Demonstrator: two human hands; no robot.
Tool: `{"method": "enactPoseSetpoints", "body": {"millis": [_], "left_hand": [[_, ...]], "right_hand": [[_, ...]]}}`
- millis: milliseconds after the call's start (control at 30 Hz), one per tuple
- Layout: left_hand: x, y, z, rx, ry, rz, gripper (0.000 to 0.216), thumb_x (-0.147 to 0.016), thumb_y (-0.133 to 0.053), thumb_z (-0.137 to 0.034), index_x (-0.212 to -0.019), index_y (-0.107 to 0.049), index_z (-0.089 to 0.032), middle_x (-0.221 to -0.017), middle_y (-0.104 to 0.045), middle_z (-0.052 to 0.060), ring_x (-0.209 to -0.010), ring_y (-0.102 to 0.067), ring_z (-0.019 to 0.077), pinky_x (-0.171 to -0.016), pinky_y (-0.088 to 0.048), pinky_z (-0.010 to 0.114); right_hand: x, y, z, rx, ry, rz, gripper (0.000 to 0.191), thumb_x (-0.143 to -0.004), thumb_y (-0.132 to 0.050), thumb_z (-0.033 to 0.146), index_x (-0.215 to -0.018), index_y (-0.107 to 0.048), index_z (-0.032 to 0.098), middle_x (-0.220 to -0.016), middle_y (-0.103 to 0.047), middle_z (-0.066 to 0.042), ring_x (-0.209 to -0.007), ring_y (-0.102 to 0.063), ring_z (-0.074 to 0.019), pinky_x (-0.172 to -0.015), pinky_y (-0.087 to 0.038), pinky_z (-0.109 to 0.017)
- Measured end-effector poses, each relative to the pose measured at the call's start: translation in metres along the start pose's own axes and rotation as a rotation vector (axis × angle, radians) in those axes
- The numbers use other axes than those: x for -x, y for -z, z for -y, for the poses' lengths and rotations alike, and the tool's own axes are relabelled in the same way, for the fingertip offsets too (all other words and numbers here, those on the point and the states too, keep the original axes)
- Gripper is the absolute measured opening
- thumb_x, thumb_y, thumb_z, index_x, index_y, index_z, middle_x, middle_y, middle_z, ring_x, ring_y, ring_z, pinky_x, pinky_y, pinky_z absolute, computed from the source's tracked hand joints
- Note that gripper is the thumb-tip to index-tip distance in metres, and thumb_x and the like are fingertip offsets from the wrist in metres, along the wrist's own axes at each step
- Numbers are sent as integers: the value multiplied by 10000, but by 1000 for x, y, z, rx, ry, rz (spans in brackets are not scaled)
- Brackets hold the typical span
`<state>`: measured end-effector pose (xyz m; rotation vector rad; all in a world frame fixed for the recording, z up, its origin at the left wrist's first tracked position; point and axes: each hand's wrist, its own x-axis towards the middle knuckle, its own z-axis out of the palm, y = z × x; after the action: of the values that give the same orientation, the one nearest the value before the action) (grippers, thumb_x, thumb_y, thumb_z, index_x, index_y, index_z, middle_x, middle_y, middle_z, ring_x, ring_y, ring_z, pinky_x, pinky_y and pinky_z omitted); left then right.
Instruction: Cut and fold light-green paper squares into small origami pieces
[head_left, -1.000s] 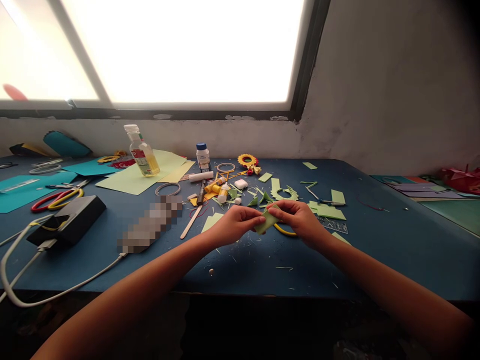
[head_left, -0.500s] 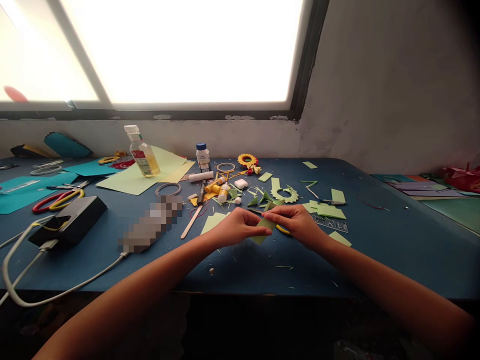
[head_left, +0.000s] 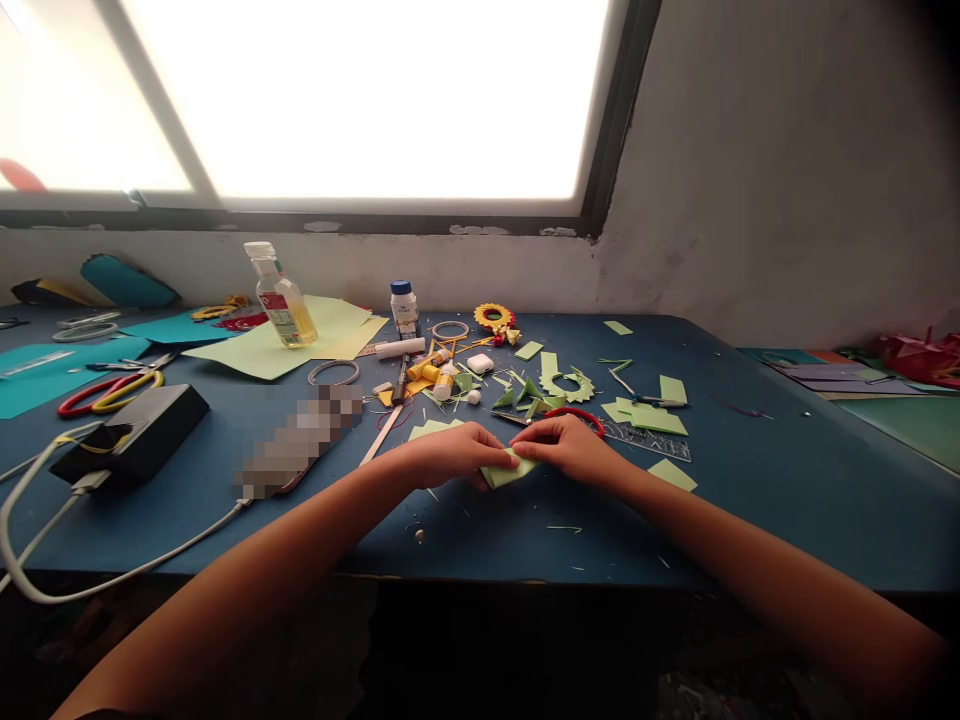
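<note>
A small piece of light green paper [head_left: 508, 472] is held between my two hands, low over the near middle of the blue table. My left hand [head_left: 454, 453] pinches its left side, with the fingertips partly hidden behind it. From the right, my right hand [head_left: 574, 450] has thumb and fingers closed on its upper edge. Just beyond my right hand lie scissors with a red handle [head_left: 583, 415], partly covered by the hand. Folded green paper pieces [head_left: 531, 398] and a scalloped green paper ring [head_left: 568, 384] sit behind them.
Green paper rectangles [head_left: 651, 417] and a clear stencil ruler [head_left: 660, 440] lie to the right. Glue bottles [head_left: 444, 381], a blue-capped bottle [head_left: 405, 312] and a tilted-looking bottle of yellow liquid [head_left: 285, 305] stand farther back. At left are a black power block [head_left: 139, 430] and a cable [head_left: 180, 550].
Both hands have shifted slightly left and toward me with the green paper, which now lies flatter between them. More of the red scissor handle shows behind my right hand.
</note>
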<state>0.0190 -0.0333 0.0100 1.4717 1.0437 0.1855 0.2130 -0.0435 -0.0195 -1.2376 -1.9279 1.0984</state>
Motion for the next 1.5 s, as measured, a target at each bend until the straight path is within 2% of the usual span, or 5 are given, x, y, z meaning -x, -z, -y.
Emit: {"method": "enactPoseSetpoints", "body": {"millis": [300,633,800,1067,1500], "left_hand": [[3,9,6,-470,-95,-137,262,-674,-612,-299,-884,-648,-146,-682,-644,12,-519,-550,125,-457,-406,207],[6,-13,8,-1174,-597,-175,225,-857,-495,-181,-819,-716,-178,-854,-663,48,-713,-602,147,-607,-373,223],[5,-10,15,-1194,-605,-167,210,-874,-531,-291,-873,-730,-224,-850,-629,30,-732,-596,141,-604,-359,216],[5,-4,11,-1175,-522,-196,257,-746,-648,-501,-892,-744,-313,-797,-617,7,-767,-577,173,-596,-316,249],[12,9,11,-980,-383,-47,531,-657,-624,-663,-1050,-693,-312,-822,-557,4,-706,-536,157,-538,-300,240]], "right_hand": [[1,-8,0,254,110,31,157,-765,-639,271,-819,-755,180,-795,-721,-39,-750,-639,-189,-664,-457,-266],[3,-14,-2,409,218,-19,113,-779,-641,172,-779,-753,188,-758,-677,-27,-700,-617,-155,-633,-426,-243],[6,-15,-2,485,255,-32,108,-806,-623,186,-809,-730,172,-796,-651,-42,-730,-607,-160,-656,-437,-248],[38,-13,-1,858,721,69,266,-899,-456,253,-934,-712,192,-698,-609,-56,-632,-525,-157,-601,-366,-280],[39,9,-13,746,298,-23,196,-817,-543,260,-777,-722,190,-652,-660,-30,-604,-576,-146,-557,-348,-243]]}}
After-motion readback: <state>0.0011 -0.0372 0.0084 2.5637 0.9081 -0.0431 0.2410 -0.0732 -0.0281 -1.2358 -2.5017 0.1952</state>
